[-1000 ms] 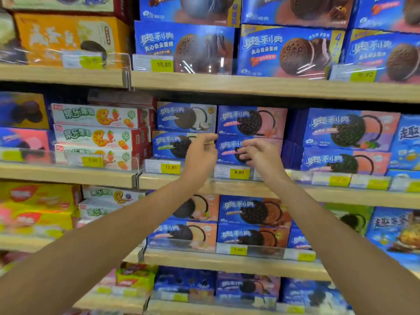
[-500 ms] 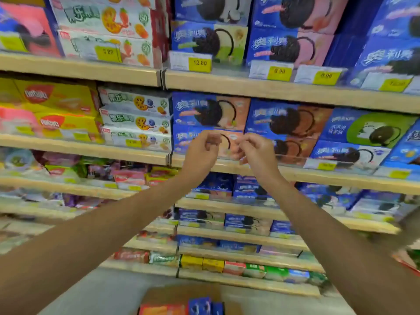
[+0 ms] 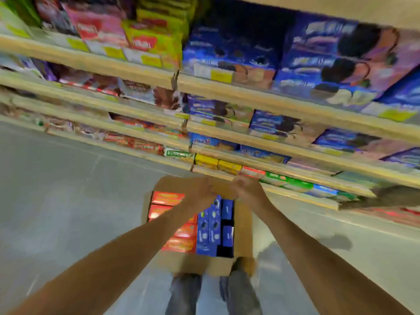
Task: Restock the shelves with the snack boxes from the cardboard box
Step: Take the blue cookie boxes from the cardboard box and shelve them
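The whole head view is blurred by motion. An open cardboard box [image 3: 244, 226] stands on the floor below me. Red snack boxes [image 3: 167, 199] fill its left side, and blue snack boxes [image 3: 210, 231] stand on edge to their right, beside a dark gap. My left hand [image 3: 201, 189] and my right hand [image 3: 246, 189] hover close together over the box's far edge. Neither holds anything, and their fingers look relaxed. The shelves [image 3: 261, 98] rise just beyond the box, packed with blue cookie boxes [image 3: 318, 62].
Grey floor [image 3: 68, 201] spreads to the left of the cardboard box. My legs [image 3: 184, 294] are right behind its near flap. The lowest shelf edge [image 3: 295, 196] juts out to the right of my hands, carrying yellow, red and green packs.
My view has swung down from the middle shelves to the floor. Both hands have dropped from the shelf front to just above the cardboard box, still close together and holding nothing.
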Demonstrator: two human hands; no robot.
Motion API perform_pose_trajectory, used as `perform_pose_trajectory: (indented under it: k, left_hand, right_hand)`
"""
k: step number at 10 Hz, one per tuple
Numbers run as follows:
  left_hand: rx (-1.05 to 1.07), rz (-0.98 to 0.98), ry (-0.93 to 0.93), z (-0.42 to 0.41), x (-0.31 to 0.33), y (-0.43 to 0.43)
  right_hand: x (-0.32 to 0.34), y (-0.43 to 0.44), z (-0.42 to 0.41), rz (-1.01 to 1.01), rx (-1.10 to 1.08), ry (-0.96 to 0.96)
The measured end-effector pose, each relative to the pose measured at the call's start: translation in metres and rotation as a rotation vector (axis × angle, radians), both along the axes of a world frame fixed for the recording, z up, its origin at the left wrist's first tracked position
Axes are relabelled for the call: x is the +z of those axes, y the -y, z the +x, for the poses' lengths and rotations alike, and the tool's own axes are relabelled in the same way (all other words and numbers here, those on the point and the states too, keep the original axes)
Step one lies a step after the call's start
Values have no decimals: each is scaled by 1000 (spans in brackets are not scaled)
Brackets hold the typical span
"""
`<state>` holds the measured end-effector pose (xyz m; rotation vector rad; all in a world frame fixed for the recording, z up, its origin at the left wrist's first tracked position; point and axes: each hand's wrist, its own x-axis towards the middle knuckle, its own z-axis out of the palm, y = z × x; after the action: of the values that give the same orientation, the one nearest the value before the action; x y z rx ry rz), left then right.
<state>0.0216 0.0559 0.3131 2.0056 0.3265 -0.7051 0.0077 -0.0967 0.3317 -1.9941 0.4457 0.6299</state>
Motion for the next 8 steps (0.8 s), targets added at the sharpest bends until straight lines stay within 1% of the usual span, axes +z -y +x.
perform_pose_trajectory:
  k: [1, 2, 3, 4, 5, 6, 7, 8]
  left_hand:
    - [-73, 97, -151, -36, -75, 2]
    - [56, 23, -248, -51, -140, 15]
    - [80, 31, -257, -66, -202, 23]
    - [68, 47, -219, -74, -248, 22]
    - [90, 37, -249, -87, -285, 22]
    - [99, 6, -254, -98, -308, 20]
    - [101, -21, -260, -103, -326, 21]
    - [165, -107, -322, -101, -334, 21]
  right_hand:
    - [-76, -4, -21, 6, -8, -133]
    - [-150, -7, -43, 66, -53, -275]
    - [-214, -8, -62, 80, -139, -358]
    - [-264, -10, -79, 77, -157, -369]
    - [-299, -13, -88, 78, -167, -394]
    - [-323, -22, -92, 78, -212, -424]
    - [-342, -28, -93, 95, -194, -413]
    - [-355, -25, -93, 99, -225, -399]
